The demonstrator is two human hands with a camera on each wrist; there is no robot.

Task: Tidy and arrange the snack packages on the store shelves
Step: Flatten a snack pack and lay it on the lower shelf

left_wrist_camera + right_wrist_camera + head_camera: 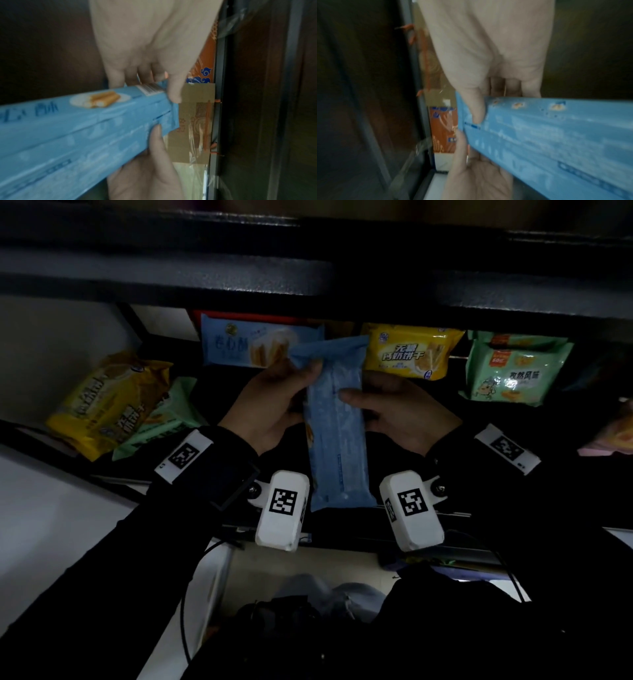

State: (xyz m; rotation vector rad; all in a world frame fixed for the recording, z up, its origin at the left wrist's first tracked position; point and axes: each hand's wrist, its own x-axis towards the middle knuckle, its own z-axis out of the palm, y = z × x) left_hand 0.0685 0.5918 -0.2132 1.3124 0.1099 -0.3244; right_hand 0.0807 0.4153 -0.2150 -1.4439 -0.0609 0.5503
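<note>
I hold a long light-blue snack package (337,422) lengthwise in front of the shelf, plain side up. My left hand (284,398) grips its far left edge, thumb on top and fingers underneath. My right hand (394,409) grips the right edge the same way. In the left wrist view the package (77,135) shows a picture of wafer rolls, and my left hand (164,113) pinches its end seam. In the right wrist view my right hand (469,125) pinches the package (547,135) near its end. Another blue package (246,340) stands at the shelf's back.
A yellow package (407,352) and a green package (510,371) stand at the back right. At the left a yellow package (106,402) lies tilted over a green one (164,419). The dark upper shelf (308,285) hangs close overhead. An orange box (205,60) sits beyond my fingers.
</note>
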